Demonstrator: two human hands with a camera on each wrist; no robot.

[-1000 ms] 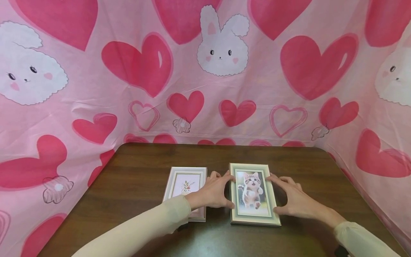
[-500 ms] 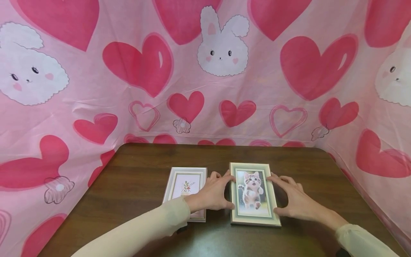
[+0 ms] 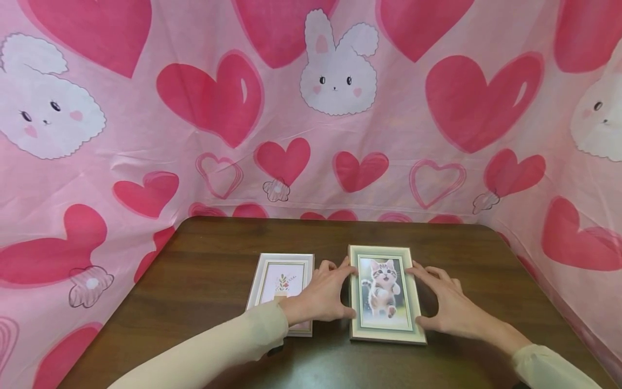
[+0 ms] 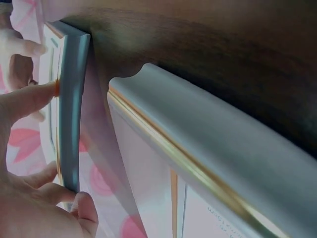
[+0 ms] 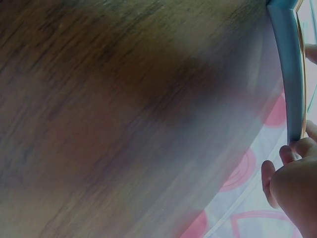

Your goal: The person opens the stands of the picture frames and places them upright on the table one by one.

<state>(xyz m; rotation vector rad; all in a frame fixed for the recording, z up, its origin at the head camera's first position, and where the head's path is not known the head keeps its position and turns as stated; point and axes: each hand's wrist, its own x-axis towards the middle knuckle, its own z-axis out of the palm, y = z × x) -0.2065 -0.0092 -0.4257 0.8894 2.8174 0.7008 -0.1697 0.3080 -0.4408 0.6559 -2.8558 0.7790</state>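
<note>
A cream-green picture frame (image 3: 385,294) with a kitten picture lies face up at the right of the table's middle. My left hand (image 3: 323,294) holds its left edge, thumb near the lower part and fingers towards the upper part. On the opposite edge my right hand (image 3: 449,302) grips in the same way. In the left wrist view the frame's side (image 4: 72,109) shows with thumb and fingertips against it. A white picture frame (image 3: 282,275) with a flower print lies to the left, partly hidden under my left wrist and sleeve. Its moulded edge (image 4: 208,134) fills much of the left wrist view.
Both frames are on a dark brown wooden table (image 3: 218,281) with rounded far corners. Pink cloth (image 3: 291,124) with hearts and rabbits hangs behind it and along both sides. A narrow strip of table separates the two frames.
The kitten picture frame looks very slightly larger and its far edge a little higher in the head view. Both hands keep their hold on it; the white picture frame stays put.
</note>
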